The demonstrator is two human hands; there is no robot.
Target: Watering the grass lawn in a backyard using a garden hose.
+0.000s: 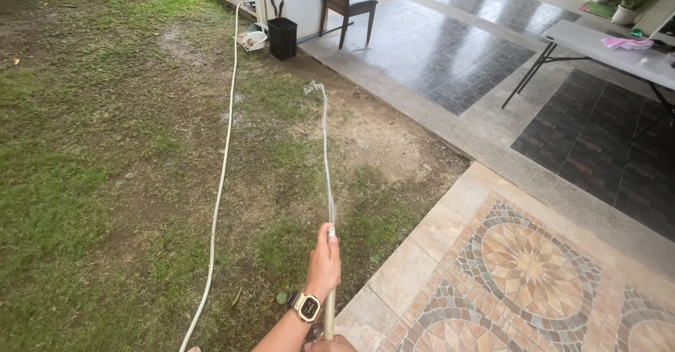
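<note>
While gripped near its tip, the pale cream rubber garden hose [329, 310] runs almost straight up the frame, long axis pointing away from the person toward the patchy lawn [105, 183]. Thin water jet [325, 155] leaves the nozzle end, landing on bare soil. Left hand [324, 264], wearing a gold square wristwatch [307, 306], is wrapped tight around the hose. Right hand [330, 343] sits lower on it at frame bottom, mostly cut off; closure unclear. Hose slack loops left across grass toward a black plastic bin [283, 37].

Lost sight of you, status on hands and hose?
Left hand gripping hose near its tip. Right hand barely visible at bottom edge. Water stream hitting grass; path unobstructed.
</note>
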